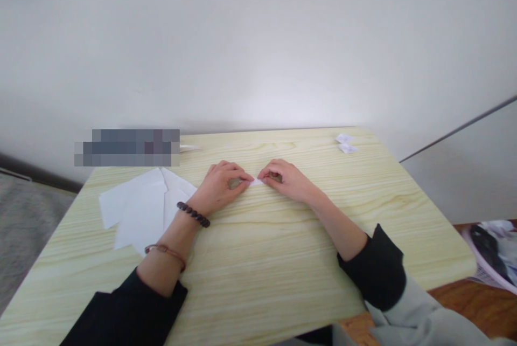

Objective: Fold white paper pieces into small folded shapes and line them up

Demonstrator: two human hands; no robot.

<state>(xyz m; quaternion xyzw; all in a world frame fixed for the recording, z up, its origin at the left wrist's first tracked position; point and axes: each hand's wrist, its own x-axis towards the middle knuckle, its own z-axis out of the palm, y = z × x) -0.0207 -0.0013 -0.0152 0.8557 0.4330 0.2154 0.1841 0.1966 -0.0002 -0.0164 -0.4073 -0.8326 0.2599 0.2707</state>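
Observation:
Between my two hands, over the middle of the table, is a small piece of white paper (256, 181), mostly hidden by the fingers. My left hand (226, 183) pinches its left end between thumb and fingertips. At the right end, my right hand (283, 178) pinches it the same way, with the fingers curled. Whether the paper is folded I cannot tell. Beside my left wrist, several loose sheets of white paper (139, 211) lie overlapping on the wood-patterned table (258, 270).
Two small folded white paper pieces (346, 144) lie near the table's back right corner. A blurred-out dark object (129, 147) is at the back left. The white wall (258, 44) meets the back edge. A pink basket (480, 265) with things inside stands at the lower right.

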